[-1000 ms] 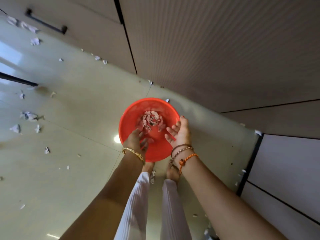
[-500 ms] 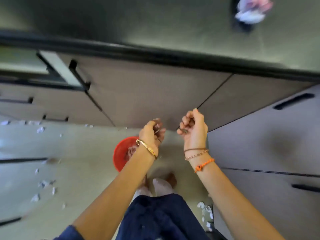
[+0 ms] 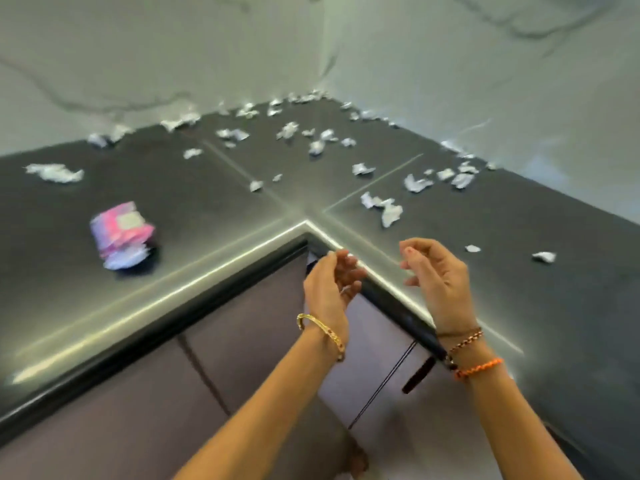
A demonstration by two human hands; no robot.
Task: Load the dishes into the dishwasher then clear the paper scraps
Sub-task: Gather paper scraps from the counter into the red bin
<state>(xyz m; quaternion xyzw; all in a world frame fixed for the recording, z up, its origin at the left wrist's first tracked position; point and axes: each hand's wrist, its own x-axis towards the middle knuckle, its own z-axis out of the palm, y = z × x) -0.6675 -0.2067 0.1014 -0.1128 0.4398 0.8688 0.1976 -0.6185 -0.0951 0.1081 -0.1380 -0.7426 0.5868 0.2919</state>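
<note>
Both hands risen from floor basin to countertop (image 3: 519,271) corner; left hand (image 3: 329,285) and right hand (image 3: 436,282) loosely curled, empty. Risk: brushing scraps (image 3: 382,207) off countertop's edge.

I see a dark, polished desk (image 3: 519,271), glossy enough to throw bright streaks along its edge. Beyond both grips lie crumpled white paper scraps (image 3: 384,206), creased and matt. Far left of my left grip (image 3: 329,285) a pink packet (image 3: 121,233) looks like shiny plastic film. Below the grips, the cupboard fronts (image 3: 242,341) look smooth and matt. The wall (image 3: 173,46) resembles veined marble.
</note>
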